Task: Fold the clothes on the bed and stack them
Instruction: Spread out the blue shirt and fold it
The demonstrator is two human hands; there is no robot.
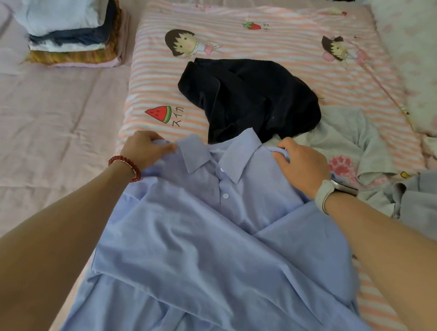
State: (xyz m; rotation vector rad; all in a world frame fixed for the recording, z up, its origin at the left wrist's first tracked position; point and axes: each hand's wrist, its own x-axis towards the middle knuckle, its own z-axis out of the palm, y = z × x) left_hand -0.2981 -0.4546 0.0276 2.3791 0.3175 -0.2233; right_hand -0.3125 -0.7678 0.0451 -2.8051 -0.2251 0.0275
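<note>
Pink bedding covers the bed point(45, 113), with a striped cartoon quilt point(276, 38) spread over its right part. On the near half of that quilt lies a light blue collared shirt point(218, 244), front up, collar at the far end and buttons down the middle.

At the shirt's far left shoulder, the left hand point(144, 149) curls its fingers and thumb round a bunch of the blue cloth just left of the collar; a red bead bracelet point(126, 166) sits on that wrist. At the far right shoulder, the right hand point(301, 167) grips the cloth in the same way, fingers bent over a gathered fold just right of the collar; a watch with a pale strap point(328, 190) is on that wrist. The collar lies between the two hands.

Just beyond the collar and touching it sits a crumpled black garment point(249, 99). To its right lies a pale grey garment point(346, 139), unfolded. Far left, on the pink sheet, stands a stack of folded clothes point(71, 25), a white piece on top.
</note>
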